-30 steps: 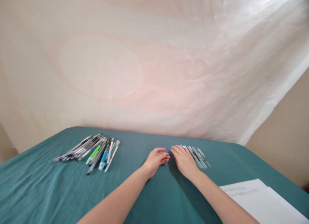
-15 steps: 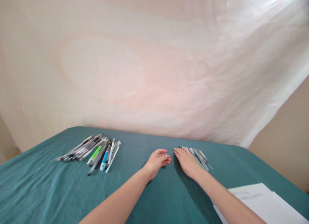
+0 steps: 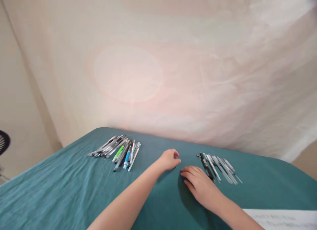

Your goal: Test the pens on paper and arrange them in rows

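Pens (image 3: 219,165) lie in a tidy row on the green cloth (image 3: 61,190), right of the middle. The right hand (image 3: 201,187) rests flat and open on the cloth just beside this row, holding nothing. The left hand (image 3: 169,159) lies near it, loosely curled and empty. A mixed pile of pens (image 3: 119,150) is far left, and a paper sheet (image 3: 284,218) is near right.

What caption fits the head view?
Left hand and right hand rest on a teal tablecloth between a pen pile and a pen row.
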`<control>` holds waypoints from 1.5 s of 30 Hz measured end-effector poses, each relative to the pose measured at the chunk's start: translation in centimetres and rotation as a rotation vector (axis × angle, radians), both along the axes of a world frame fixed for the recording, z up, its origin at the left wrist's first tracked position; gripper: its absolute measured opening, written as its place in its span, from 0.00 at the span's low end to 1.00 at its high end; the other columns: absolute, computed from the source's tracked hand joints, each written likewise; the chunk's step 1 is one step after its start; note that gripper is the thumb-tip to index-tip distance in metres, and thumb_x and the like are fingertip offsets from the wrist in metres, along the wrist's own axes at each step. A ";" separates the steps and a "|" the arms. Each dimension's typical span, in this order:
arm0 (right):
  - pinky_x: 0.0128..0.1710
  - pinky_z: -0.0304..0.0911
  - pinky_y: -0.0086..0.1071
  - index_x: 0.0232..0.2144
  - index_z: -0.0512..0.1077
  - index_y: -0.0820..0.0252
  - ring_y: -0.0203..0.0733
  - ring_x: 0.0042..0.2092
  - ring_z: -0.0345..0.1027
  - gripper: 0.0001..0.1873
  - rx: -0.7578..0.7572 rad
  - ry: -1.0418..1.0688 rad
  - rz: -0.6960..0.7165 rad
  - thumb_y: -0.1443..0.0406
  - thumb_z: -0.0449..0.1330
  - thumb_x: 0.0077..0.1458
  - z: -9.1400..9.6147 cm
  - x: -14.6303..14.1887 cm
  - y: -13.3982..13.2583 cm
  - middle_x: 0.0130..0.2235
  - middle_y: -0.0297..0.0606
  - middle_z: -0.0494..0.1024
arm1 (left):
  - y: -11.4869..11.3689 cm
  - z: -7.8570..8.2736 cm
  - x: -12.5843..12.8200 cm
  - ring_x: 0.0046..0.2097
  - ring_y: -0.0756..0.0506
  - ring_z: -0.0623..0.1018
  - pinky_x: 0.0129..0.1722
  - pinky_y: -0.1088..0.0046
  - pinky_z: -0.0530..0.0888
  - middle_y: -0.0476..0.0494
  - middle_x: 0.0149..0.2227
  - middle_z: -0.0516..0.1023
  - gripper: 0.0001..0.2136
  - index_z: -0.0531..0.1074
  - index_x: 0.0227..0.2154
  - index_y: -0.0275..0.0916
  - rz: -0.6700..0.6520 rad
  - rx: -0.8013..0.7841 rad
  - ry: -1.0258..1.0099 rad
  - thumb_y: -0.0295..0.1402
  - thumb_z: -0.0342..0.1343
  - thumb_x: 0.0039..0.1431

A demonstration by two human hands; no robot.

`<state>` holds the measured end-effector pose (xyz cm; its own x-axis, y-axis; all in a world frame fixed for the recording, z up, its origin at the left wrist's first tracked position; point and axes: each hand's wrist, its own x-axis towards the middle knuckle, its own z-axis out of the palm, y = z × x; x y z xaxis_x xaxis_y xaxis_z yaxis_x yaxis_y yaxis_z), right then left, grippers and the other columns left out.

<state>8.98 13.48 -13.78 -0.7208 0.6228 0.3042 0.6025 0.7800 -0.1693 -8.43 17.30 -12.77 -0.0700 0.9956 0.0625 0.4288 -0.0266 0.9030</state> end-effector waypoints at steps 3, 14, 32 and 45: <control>0.49 0.54 0.36 0.41 0.69 0.56 0.40 0.47 0.62 0.14 -0.051 0.035 0.066 0.70 0.49 0.55 -0.3 -1.0 -2.4 0.44 0.38 0.71 | 0.2 1.7 -3.7 0.43 0.36 0.72 0.46 0.64 0.64 0.39 0.30 0.72 0.12 0.67 0.16 0.38 0.163 0.015 0.134 0.23 0.66 0.27; 0.46 0.58 0.39 0.42 0.68 0.56 0.42 0.46 0.63 0.16 -0.029 0.133 0.084 0.71 0.47 0.54 -2.0 -0.9 -3.2 0.45 0.40 0.71 | -0.4 4.7 -15.7 0.48 0.31 0.69 0.45 0.55 0.64 0.23 0.43 0.71 0.04 0.72 0.23 0.32 0.460 -0.316 0.685 0.23 0.58 0.39; 0.48 0.57 0.40 0.42 0.68 0.58 0.42 0.48 0.61 0.15 -0.062 0.106 0.084 0.72 0.47 0.55 -1.6 -0.9 -3.4 0.46 0.41 0.70 | -0.1 4.9 -17.5 0.37 0.39 0.77 0.36 0.70 0.71 0.37 0.32 0.78 0.13 0.75 0.25 0.34 0.241 -0.568 1.013 0.26 0.63 0.29; 0.48 0.57 0.39 0.43 0.67 0.57 0.42 0.48 0.61 0.16 -0.063 0.114 0.078 0.72 0.47 0.54 -1.6 -0.9 -3.4 0.46 0.41 0.69 | 0.4 2.9 -17.5 0.42 0.38 0.74 0.37 0.68 0.71 0.32 0.43 0.74 0.21 0.74 0.36 0.36 0.367 -0.452 0.981 0.39 0.61 0.35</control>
<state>8.11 10.04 -15.38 -0.7308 0.5866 0.3489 0.5143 0.8094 -0.2835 -25.96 17.73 -9.89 -0.4804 0.8704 -0.1082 0.8698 0.4886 0.0689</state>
